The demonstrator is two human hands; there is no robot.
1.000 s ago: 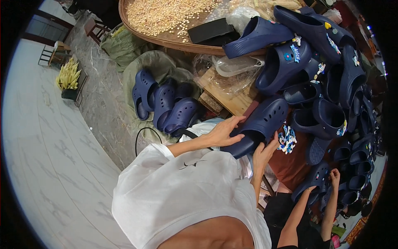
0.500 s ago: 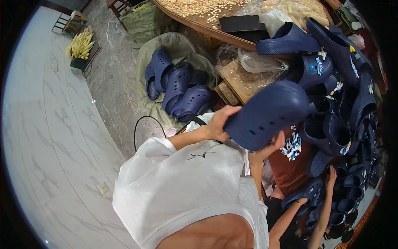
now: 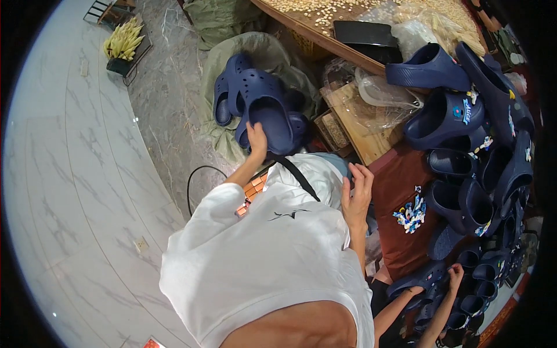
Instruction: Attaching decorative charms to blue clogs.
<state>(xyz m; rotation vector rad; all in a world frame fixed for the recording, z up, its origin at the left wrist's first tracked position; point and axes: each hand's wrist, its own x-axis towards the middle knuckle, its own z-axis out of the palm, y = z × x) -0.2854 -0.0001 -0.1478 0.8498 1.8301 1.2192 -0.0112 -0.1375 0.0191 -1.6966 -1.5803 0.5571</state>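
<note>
My left hand [image 3: 257, 140] grips the heel of a navy clog [image 3: 270, 119] at its near end, over a green woven sack. More navy clogs lie beneath and beside it, one of them a clog [image 3: 222, 98] at the left. Fingers apart and holding nothing, my right hand [image 3: 356, 200] is raised in front of my white shirt. To the right of it, a small heap of blue, white and yellow shoe charms [image 3: 411, 214] rests on a brown-red surface [image 3: 400, 249].
Navy clogs with charms [image 3: 447, 116] crowd the right side. A co-worker's hands [image 3: 455, 275] are at a clog low right. A round tray of kernels [image 3: 313, 17], a black box [image 3: 365, 40] and a wooden board [image 3: 365, 130] are at the back. A cable [image 3: 197, 169] loops on the floor.
The clog that both hands held in front of me has moved left onto the sack's pile. My right hand has let go and opened. The view has shifted slightly.
</note>
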